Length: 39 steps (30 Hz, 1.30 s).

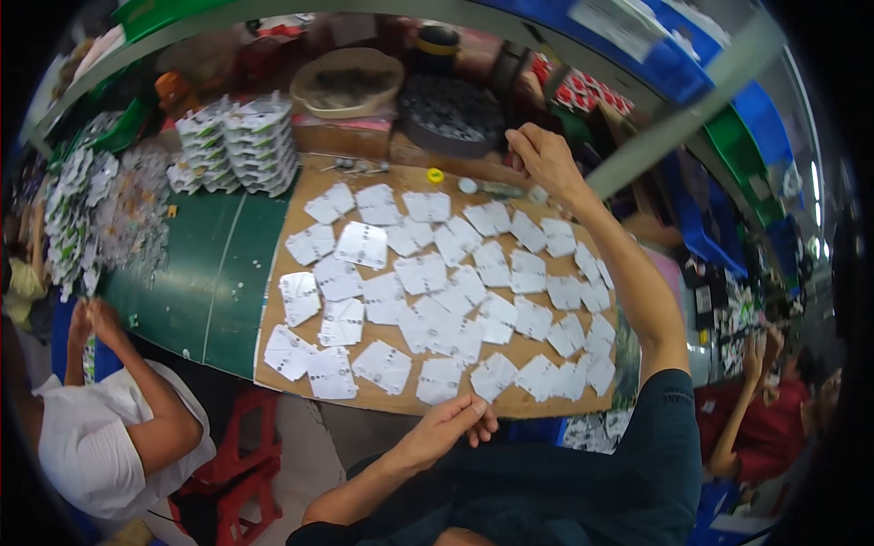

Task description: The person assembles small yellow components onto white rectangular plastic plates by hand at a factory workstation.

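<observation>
The right hand (539, 156), fingertips drawn together, is near a round black tray (451, 143) of small dark parts; the left hand (448, 424) is loosely curled at the brown board's (410, 179) near edge. Whether either grips anything cannot be told. Flat white angular pieces (361, 245) cover the board; green worktop (237, 264) shows leftward.
</observation>
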Available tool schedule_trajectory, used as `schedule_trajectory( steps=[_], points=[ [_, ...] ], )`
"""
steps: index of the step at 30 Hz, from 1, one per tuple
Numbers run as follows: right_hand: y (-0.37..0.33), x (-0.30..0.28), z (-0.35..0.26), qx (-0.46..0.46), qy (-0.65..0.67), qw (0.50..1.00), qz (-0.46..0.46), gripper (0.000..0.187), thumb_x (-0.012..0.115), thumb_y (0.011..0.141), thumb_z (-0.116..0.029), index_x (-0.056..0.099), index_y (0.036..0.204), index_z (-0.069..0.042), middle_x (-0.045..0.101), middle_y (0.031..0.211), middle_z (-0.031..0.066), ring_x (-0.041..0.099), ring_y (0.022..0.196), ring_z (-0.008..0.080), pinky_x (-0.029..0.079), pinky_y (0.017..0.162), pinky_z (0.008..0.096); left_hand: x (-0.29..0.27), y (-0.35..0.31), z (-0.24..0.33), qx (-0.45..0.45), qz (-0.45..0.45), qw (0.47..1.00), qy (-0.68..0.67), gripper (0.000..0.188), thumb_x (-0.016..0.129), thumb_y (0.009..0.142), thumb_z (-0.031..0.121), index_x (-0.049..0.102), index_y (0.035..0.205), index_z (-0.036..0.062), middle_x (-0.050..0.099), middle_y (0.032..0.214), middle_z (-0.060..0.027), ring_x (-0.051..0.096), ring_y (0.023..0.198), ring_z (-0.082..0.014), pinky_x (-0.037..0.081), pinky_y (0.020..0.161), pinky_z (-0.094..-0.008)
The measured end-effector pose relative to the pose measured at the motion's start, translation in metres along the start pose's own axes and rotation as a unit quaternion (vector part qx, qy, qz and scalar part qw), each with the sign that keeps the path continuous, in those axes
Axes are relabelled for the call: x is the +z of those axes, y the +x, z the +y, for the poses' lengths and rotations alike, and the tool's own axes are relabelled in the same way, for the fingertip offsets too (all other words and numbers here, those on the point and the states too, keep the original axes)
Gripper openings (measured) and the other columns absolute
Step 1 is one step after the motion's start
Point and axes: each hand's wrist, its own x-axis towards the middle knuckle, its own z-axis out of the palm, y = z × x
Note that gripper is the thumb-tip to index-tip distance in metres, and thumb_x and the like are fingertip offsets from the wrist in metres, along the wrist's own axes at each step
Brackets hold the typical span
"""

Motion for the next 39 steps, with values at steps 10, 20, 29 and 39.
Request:
schedule_trajectory(
  steps=[10, 20, 29, 39],
  points=[
    [0.167, 0.091, -0.100, -0.218, -0.015, 0.976, 0.010, 0.034, 0.067, 0.081, -0.030, 0.068, 0.102, -0.003, 0.071, 0.091, 0.0158, 0.067, 0.087, 0.0368, 0.052, 0.080, 0.0428, -0.032, -0.016, 0.025, 0.031, 0.026, 0.999, -0.004, 0.020, 0.049, 0.102, 0.021, 0.057, 0.109, 0.0032, 0.062, 0.098, -0.0022, 0.056, 0.083, -0.0071, 0.045, 0.072, -0.0208],
    [0.220, 0.118, -0.112, -0.123, -0.122, 0.980, 0.100, 0.023, 0.063, 0.085, -0.022, 0.069, 0.100, -0.005, 0.069, 0.094, 0.0176, 0.067, 0.090, 0.0346, 0.052, 0.079, 0.0428, -0.054, -0.032, 0.036, 0.060, 0.049, 0.997, -0.016, 0.020, 0.050, 0.102, 0.020, 0.056, 0.110, 0.0033, 0.061, 0.100, -0.0019, 0.055, 0.084, -0.0069, 0.046, 0.072, -0.0210],
    [0.227, 0.103, -0.079, -0.093, 0.105, 0.990, 0.008, 0.021, 0.062, 0.091, -0.018, 0.068, 0.102, -0.001, 0.071, 0.087, 0.0077, 0.065, 0.074, 0.0140, 0.050, 0.067, 0.0270, -0.050, -0.038, 0.044, 0.074, 0.053, 0.996, -0.019, 0.019, 0.051, 0.101, 0.019, 0.057, 0.110, 0.0027, 0.062, 0.101, -0.0040, 0.058, 0.086, -0.0091, 0.047, 0.073, -0.0229],
    [0.072, 0.060, -0.134, 0.013, 0.412, 0.907, -0.093, 0.022, 0.065, 0.092, -0.017, 0.067, 0.105, 0.001, 0.071, 0.090, 0.0066, 0.064, 0.075, 0.0083, 0.047, 0.060, 0.0208, -0.072, 0.036, 0.142, 0.423, 0.289, 0.857, -0.052, 0.048, 0.054, 0.099, 0.025, 0.038, 0.137, -0.0006, 0.051, 0.129, -0.0159, 0.052, 0.120, -0.0248, 0.048, 0.097, -0.0423]
  ],
)
